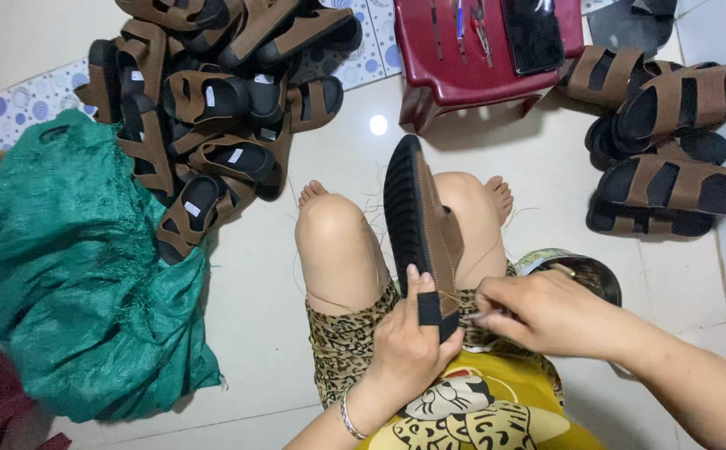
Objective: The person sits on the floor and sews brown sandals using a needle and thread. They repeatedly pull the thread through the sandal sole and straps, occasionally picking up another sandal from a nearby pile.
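I have my left hand wrapped around the near end of a brown sandal with a black sole, which stands on edge between my knees, toe pointing far. My right hand is pinched at the sandal's brown strap, just right of the left hand; what it pinches I cannot tell. A heap of matching sandals lies far left beside a green sack. A red plastic stool stands far centre, more sandals far right.
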